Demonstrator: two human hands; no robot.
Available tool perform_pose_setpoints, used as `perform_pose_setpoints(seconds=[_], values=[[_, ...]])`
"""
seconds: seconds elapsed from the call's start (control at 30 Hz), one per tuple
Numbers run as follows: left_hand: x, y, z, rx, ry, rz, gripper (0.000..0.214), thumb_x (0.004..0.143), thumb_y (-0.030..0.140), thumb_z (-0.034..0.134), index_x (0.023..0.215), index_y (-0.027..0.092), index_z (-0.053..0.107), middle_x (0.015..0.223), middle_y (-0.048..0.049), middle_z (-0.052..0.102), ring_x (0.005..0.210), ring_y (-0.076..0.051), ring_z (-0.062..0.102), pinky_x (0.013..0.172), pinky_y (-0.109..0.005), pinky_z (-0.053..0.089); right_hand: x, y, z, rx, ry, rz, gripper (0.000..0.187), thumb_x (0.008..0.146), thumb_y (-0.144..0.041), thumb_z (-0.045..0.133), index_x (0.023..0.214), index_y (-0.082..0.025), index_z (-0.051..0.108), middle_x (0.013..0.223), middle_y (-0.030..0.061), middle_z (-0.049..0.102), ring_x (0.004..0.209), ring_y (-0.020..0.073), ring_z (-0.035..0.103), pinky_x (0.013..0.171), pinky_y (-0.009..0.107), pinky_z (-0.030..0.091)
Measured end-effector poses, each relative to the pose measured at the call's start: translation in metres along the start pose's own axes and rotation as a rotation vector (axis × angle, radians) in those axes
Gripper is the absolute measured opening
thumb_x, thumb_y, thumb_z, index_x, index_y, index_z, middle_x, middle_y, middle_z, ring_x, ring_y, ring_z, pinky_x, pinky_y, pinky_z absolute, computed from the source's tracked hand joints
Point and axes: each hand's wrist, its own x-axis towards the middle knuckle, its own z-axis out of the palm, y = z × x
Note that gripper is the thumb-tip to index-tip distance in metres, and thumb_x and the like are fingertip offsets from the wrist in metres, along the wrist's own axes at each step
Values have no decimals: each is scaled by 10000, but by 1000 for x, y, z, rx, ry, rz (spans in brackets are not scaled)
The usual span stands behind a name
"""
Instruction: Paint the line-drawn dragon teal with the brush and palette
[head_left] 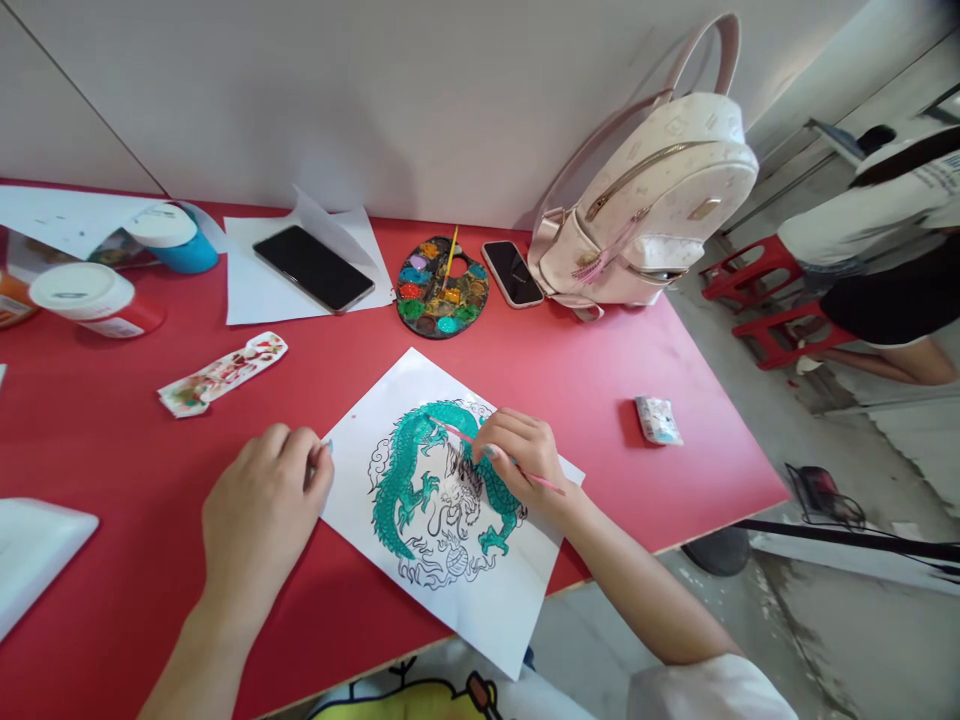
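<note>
Head view: right hand (517, 452) pinches a pink paintbrush (495, 448), tip on the teal dragon drawing (442, 490); sheet lies on the red counter (570, 350) near the front edge, one corner hanging over it. Left hand (262, 510) curled loosely, fingertips pressing the sheet's left edge, holding nothing. Paint palette (442, 285) with a second brush sits beyond, between two phones, white backpack (652, 200) at right. Risks: right palm rests over painted areas, so wet teal could smear; overhanging corner could let the sheet shift.
</note>
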Motion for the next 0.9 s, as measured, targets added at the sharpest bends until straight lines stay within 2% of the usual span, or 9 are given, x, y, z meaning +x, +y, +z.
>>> perform_pose_setpoints(seconds=[0.1, 0.27, 0.4, 0.53, 0.67, 0.8, 0.9], values=[[0, 0, 0, -8, 0, -3, 274, 1045, 320, 357, 832, 238, 508, 858, -57, 547, 810, -224, 535, 559, -331, 250, 1, 0, 0, -13, -69, -29, 443, 1165, -345, 301, 913, -223, 644, 825, 68, 726, 744, 195, 633, 707, 322, 496], [0, -1, 0, -21, 14, 5, 271, 1047, 324, 353, 833, 243, 499, 856, -62, 544, 818, -235, 543, 559, -335, 252, 1, 0, 1, -16, -6, 25, 440, 1167, -345, 300, 905, -221, 632, 823, 67, 723, 736, 194, 620, 702, 330, 489], [0, 1, 0, -24, 7, -3, 266, 1045, 327, 341, 817, 251, 455, 847, -59, 535, 814, -237, 546, 556, -337, 252, 1, -1, 2, -31, -71, -21, 443, 1168, -363, 306, 917, -221, 642, 839, 72, 725, 755, 196, 622, 703, 329, 488], [0, 1, 0, -22, -3, -1, 264, 1043, 338, 330, 819, 253, 440, 853, -61, 532, 825, -246, 543, 557, -339, 253, 3, -1, 1, -36, -25, 22, 453, 1173, -350, 289, 903, -220, 630, 829, 70, 721, 734, 190, 608, 704, 329, 475], [0, -1, 2, -26, 7, -1, 266, 1039, 341, 334, 818, 252, 453, 846, -58, 526, 814, -243, 531, 560, -341, 249, 3, -1, 0, -26, -70, -56, 451, 1174, -365, 290, 922, -219, 635, 845, 72, 730, 759, 191, 623, 711, 322, 483], [0, -1, 1, -39, 17, 0, 264, 1032, 345, 340, 819, 250, 463, 847, -57, 527, 812, -243, 530, 558, -340, 246, 2, -1, 2, -46, -13, 33, 490, 1176, -380, 260, 894, -221, 628, 808, 68, 710, 707, 185, 600, 680, 326, 461], [0, 1, -2, -42, 7, -7, 263, 1030, 346, 332, 811, 253, 443, 848, -61, 526, 819, -247, 535, 560, -339, 245, 2, 0, 4, -23, -22, 4, 508, 1175, -402, 238, 892, -225, 622, 811, 71, 708, 725, 189, 616, 690, 326, 475]])
